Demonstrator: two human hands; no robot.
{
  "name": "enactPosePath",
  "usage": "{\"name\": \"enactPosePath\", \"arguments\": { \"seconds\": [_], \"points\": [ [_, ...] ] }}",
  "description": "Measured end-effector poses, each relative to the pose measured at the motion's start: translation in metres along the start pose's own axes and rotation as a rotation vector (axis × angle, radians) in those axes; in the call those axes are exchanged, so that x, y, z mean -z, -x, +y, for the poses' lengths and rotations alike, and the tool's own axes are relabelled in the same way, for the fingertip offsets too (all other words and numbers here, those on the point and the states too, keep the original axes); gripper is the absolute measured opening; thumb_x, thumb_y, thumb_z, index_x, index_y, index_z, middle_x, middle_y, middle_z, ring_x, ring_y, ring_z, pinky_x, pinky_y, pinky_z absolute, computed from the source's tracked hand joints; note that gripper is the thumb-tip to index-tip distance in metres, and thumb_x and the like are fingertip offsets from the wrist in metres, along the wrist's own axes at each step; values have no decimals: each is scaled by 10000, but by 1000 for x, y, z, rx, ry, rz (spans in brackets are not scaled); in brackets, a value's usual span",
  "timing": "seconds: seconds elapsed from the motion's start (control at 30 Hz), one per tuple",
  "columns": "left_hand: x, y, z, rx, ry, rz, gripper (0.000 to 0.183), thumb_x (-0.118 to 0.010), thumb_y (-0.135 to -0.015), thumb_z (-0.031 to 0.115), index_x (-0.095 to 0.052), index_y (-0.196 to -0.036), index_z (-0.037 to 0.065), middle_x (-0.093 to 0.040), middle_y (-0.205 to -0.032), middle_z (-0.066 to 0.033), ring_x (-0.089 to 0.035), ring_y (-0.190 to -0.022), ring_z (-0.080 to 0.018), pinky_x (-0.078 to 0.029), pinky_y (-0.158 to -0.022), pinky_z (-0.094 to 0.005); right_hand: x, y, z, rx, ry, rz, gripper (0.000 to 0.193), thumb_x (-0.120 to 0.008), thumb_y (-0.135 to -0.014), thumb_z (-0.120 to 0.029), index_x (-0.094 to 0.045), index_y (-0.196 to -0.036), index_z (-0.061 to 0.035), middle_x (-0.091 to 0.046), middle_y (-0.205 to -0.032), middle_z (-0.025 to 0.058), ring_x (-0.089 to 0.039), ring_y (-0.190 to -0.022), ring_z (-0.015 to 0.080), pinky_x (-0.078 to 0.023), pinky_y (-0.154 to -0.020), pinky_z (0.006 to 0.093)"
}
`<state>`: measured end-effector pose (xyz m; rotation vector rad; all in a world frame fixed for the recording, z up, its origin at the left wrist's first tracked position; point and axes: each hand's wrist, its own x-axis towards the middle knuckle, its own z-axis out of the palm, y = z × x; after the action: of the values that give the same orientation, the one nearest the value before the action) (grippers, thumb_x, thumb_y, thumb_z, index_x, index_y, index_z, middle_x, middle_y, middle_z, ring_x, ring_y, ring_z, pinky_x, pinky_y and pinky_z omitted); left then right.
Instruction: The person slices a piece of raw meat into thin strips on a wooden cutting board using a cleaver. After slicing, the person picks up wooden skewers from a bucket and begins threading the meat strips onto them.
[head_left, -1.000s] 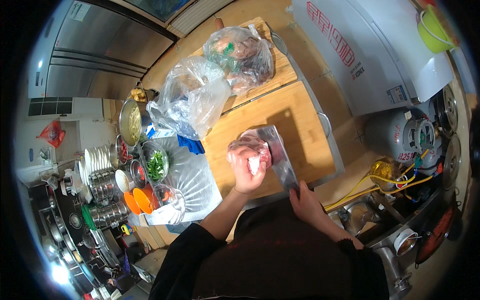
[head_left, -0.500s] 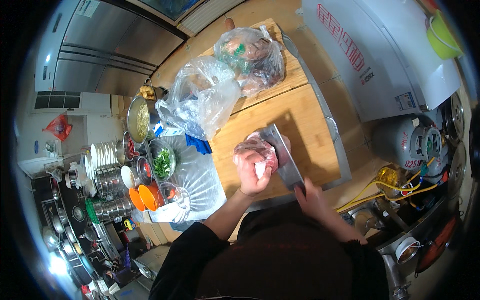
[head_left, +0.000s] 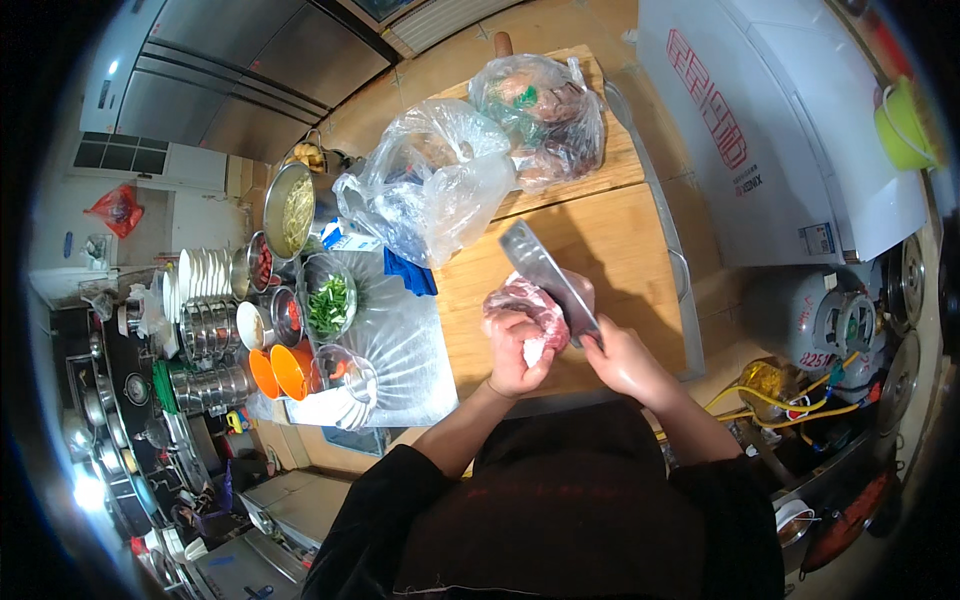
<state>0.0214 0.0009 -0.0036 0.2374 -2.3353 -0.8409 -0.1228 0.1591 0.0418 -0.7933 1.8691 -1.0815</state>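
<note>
A chunk of raw meat (head_left: 535,301) lies on the near part of the wooden cutting board (head_left: 620,235). My left hand (head_left: 517,355) is closed over its left side, fingers curled on the meat. In my right hand (head_left: 622,358) is a cleaver (head_left: 548,268), held by its handle. The broad blade slants up and to the left across the meat, and a piece of meat (head_left: 578,287) shows on the blade's right side. Whether the edge is in the meat or just against it I cannot tell.
Plastic bags of meat (head_left: 540,110) and a crumpled clear bag (head_left: 445,165) lie at the board's far side. To the left stand a bowl of chopped greens (head_left: 330,303), orange bowls (head_left: 292,372) and a pot (head_left: 290,210). A white carton (head_left: 770,140) and a gas cylinder (head_left: 825,320) stand right.
My right hand and the cleaver have moved up and forward, so the blade tip reaches farther left over the board. The left hand keeps its hold on the meat. The whole view has shifted slightly.
</note>
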Motion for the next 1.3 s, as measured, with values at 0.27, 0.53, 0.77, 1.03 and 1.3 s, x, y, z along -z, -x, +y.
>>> {"name": "enactPosePath", "arguments": {
  "seconds": [0.27, 0.53, 0.77, 1.03, 1.3],
  "points": [
    [11, 27, -4, -1, -5, 4, 360, -713, -689, 183, -513, -980, 108, -478, -978, -100, -468, -926, -292, -372, -892, -454, 11, 25, -7, 35, 295, -157, 157, -535, -929, -142, -497, -948, 8, -614, -752, 257, -621, -700, 459, -504, -624, 525],
    [10, 82, 2, 71, -132, -20, 332, -764, -684, 136, -531, -919, 103, -483, -965, -95, -491, -899, -307, -388, -918, -502, -30, 16, -8, 257, 592, -116, 208, -538, -895, -123, -526, -1048, 16, -646, -689, 206, -658, -604, 386, -523, -529, 499],
    [21, 82, 21, 123, -92, 8, 436, -780, -710, 113, -537, -1072, 91, -534, -1068, -121, -501, -1044, -321, -381, -964, -470, 40, 54, -25, 43, 122, -228, 277, -598, -943, -251, -497, -1016, -4, -591, -703, 150, -621, -658, 269, -477, -587, 378],
    [58, -47, 20, -57, -167, -450, 515, -754, -756, 280, -566, -1190, 75, -598, -1132, -117, -569, -1109, -340, -446, -950, -468, 58, 105, 4, -191, -615, 187, 223, -555, -918, -96, -494, -1109, 1, -540, -676, 44, -475, -442, 118, -403, -399, 271],
    [38, -113, 5, 8, -403, -1036, 523, -611, -887, 396, -470, -1317, 133, -648, -1086, -161, -655, -928, -354, -534, -768, -452, 23, 136, 50, -212, -610, 201, 145, -525, -938, -84, -497, -1049, 6, -526, -650, 51, -476, -442, 112, -425, -430, 273]
  ]
}}
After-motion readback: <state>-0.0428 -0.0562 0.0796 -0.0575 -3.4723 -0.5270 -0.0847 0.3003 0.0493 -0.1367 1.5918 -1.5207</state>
